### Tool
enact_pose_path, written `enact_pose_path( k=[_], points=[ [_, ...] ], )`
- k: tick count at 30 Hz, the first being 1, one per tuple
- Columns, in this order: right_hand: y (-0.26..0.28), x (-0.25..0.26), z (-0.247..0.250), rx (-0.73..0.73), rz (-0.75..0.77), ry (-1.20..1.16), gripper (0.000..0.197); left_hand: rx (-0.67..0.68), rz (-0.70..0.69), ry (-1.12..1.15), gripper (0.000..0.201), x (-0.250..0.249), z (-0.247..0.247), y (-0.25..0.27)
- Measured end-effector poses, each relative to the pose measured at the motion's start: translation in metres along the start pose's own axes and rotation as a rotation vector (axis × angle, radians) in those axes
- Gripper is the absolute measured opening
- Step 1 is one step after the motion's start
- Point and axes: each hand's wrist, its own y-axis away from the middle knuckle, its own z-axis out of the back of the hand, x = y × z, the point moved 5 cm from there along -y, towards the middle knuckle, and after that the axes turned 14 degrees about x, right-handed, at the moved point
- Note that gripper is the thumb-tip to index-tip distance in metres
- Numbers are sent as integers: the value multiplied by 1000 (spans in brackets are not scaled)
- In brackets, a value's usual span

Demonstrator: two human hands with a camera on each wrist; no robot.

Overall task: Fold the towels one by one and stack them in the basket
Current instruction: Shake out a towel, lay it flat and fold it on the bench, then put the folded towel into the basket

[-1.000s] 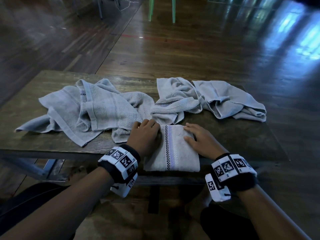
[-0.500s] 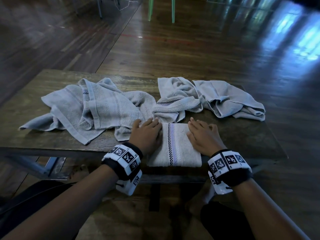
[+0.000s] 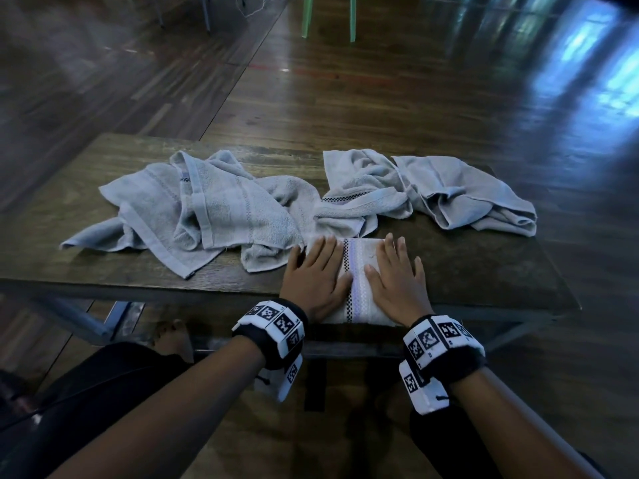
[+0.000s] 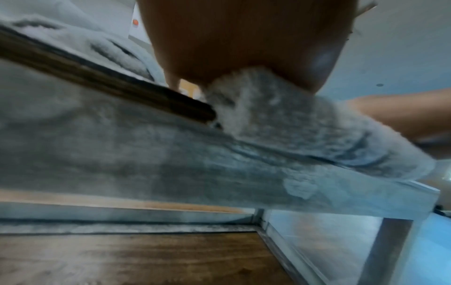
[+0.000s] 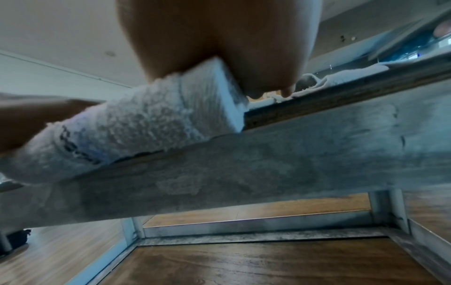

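Observation:
A folded white towel (image 3: 358, 285) with a checked and lilac stripe lies at the near edge of the wooden table (image 3: 484, 271), slightly overhanging it. My left hand (image 3: 316, 271) lies flat on its left half with fingers straight. My right hand (image 3: 397, 274) presses flat on its right half. From below, the left wrist view shows the folded towel (image 4: 280, 119) under my left palm (image 4: 244, 38), and the right wrist view shows the same towel (image 5: 136, 123) under my right palm (image 5: 219, 38). No basket is in view.
Unfolded grey towels lie behind my hands: a spread heap (image 3: 193, 209) at the left, a crumpled towel (image 3: 359, 195) in the middle, another (image 3: 473, 198) at the right. Green chair legs (image 3: 328, 15) stand on the floor beyond the table. My knees are under the near edge.
Both hands went from curled at the towel's side edges to flat on top of it, fingers stretched forward. The towel itself stayed in place.

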Motion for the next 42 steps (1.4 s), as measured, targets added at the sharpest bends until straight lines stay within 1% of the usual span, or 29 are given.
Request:
enact_pose_path(
  k=[2,5,7,9,10,13,14,15,16,18,19,23,26,28,31,33,36,38,39,41,42],
  points=[
    [-1,-3,2,3,7,6,59,-8,42,-31,68,9,7,-1],
    [0,-14,7,-3,-12,-18,58,3,73,-95,66,20,15,2],
    [0,-23,11,-2,-34,-51,58,4,75,-131,64,26,20,6],
    [0,-31,16,-12,-40,-100,59,-1,45,-126,56,30,29,10],
    [1,-34,20,-33,-34,-125,59,-24,33,-92,51,32,37,12],
    [4,-43,33,-146,-37,-114,51,-161,53,76,35,42,57,22],
    [6,-45,37,-165,-50,-101,48,-160,63,136,30,45,59,24],
    [8,-46,39,-157,-73,-100,45,-114,71,206,28,47,56,24],
    [9,-48,39,-130,-95,-113,42,-38,77,278,28,49,51,24],
    [10,-48,38,-48,-130,-158,39,122,93,379,33,50,37,21],
    [11,-47,38,-17,-135,-181,39,157,102,396,35,50,33,20],
    [9,-44,34,40,-143,-311,41,130,110,447,33,47,32,16],
    [8,-40,30,71,-143,-453,47,163,98,454,32,42,33,14],
    [10,-35,32,113,-138,-506,49,191,82,500,30,39,32,11],
    [15,-31,34,145,-134,-533,48,206,90,611,26,37,29,10],
    [17,-30,34,139,-122,-581,42,198,88,686,27,34,29,12],
    [22,-27,31,156,-94,-746,21,126,99,899,35,30,33,19],
    [29,-24,28,162,-92,-893,13,142,109,1084,38,28,30,26],
    [33,-23,27,166,-98,-972,11,152,113,1167,34,28,27,30],
    [46,-18,23,187,-113,-1145,15,175,133,1293,15,27,21,43],
    [53,-16,21,204,-120,-1220,20,180,159,1328,22,28,19,50]
  ],
)
